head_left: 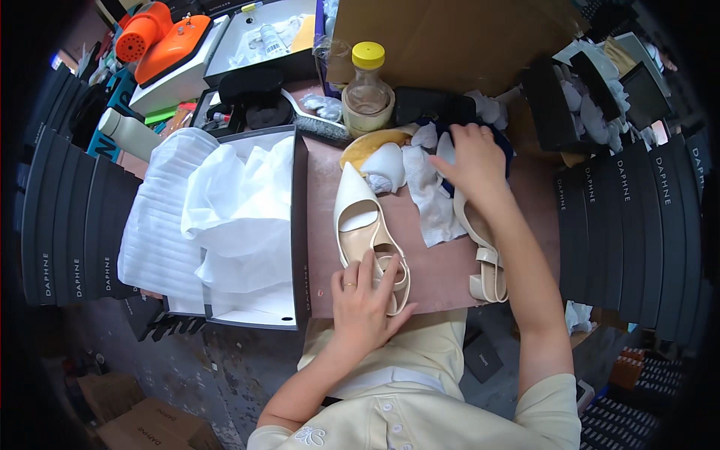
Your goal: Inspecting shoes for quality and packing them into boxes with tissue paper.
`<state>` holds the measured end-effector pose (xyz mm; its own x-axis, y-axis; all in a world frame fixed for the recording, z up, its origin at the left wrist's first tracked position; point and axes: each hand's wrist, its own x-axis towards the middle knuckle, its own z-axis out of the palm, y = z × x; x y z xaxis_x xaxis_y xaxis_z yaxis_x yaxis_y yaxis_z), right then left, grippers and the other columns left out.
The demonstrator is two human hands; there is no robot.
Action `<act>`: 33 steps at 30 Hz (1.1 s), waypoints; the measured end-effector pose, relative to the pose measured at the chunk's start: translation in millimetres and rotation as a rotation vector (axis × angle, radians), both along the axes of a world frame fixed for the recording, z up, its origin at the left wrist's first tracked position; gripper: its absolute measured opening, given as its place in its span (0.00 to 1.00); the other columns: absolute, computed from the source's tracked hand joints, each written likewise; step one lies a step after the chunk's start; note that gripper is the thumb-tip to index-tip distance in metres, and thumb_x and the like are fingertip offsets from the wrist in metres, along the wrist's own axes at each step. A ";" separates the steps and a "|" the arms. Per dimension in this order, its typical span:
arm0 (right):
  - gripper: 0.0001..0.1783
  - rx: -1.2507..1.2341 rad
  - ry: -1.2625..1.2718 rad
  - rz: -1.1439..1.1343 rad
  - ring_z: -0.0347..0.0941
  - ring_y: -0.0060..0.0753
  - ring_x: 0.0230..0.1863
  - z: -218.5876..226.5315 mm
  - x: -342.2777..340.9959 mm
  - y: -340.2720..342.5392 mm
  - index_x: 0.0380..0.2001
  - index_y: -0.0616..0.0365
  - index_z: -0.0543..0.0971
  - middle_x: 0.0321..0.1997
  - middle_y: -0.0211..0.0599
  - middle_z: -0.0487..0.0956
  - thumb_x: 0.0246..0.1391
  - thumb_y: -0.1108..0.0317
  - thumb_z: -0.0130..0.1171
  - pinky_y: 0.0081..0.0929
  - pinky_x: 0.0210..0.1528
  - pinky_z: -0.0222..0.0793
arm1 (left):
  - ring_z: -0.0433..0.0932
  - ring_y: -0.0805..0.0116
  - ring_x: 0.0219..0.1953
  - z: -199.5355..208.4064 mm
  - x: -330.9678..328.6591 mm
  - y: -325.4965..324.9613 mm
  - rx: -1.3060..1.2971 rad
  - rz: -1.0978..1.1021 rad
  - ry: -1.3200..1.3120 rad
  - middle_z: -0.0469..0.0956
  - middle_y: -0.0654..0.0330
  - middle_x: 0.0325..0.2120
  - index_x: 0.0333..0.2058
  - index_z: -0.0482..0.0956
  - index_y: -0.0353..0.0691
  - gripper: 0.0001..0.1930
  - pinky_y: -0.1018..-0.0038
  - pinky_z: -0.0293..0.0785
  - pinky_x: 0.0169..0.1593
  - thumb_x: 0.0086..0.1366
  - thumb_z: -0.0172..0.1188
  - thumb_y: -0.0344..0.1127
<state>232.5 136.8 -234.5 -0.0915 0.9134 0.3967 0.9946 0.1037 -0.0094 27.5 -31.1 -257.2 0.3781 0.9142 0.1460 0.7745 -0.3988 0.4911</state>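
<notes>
A cream pointed slingback shoe (350, 190) lies on the table in front of me, toe pointing away. My left hand (365, 300) rests on its heel end with the fingers spread over the strap. Its mate, another cream slingback shoe (488, 259), lies to the right; my right forearm and hand hide its front part. My right hand (474, 156) reaches over a white cloth (435, 206) and a dark blue cloth (500, 142), fingers apart. Whether its fingertips grip anything is hard to see. A white wad (385, 166) and a yellow cloth (370, 145) lie beyond the left shoe's toe.
An open shoebox (299, 225) with white tissue paper (244, 202) stands at left. Behind are a brush (321, 126), a yellow-lidded jar (368, 82) and a cardboard box (457, 45). Dark shoeboxes (75, 217) flank the table, with another stack (630, 232) at right.
</notes>
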 end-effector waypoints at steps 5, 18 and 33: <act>0.14 -0.065 -0.101 0.101 0.68 0.41 0.43 -5.7 34.4 5.2 0.29 0.55 0.78 0.38 0.36 0.74 0.37 0.62 0.66 0.35 0.39 0.68 | 0.56 0.47 0.60 -0.6 7.2 3.3 0.022 -0.018 0.245 0.60 0.42 0.55 0.50 0.70 0.42 0.31 0.42 0.54 0.53 0.47 0.65 0.47; 0.09 -0.058 -0.025 0.935 0.74 0.28 0.27 -37.2 -99.9 -41.3 0.21 0.58 0.73 0.26 0.34 0.68 0.31 0.69 0.59 0.24 0.25 0.71 | 0.64 0.47 0.55 -1.3 2.7 -10.2 0.092 0.085 -0.025 0.69 0.45 0.48 0.46 0.71 0.32 0.35 0.45 0.53 0.56 0.48 0.64 0.56; 0.09 -0.132 0.171 0.806 0.71 0.35 0.34 -41.7 -65.8 -12.0 0.29 0.56 0.74 0.30 0.34 0.73 0.40 0.68 0.56 0.28 0.33 0.67 | 0.66 0.47 0.47 22.3 -11.7 34.8 -0.246 0.046 -0.119 0.68 0.42 0.47 0.50 0.67 0.27 0.36 0.58 0.59 0.51 0.48 0.59 0.52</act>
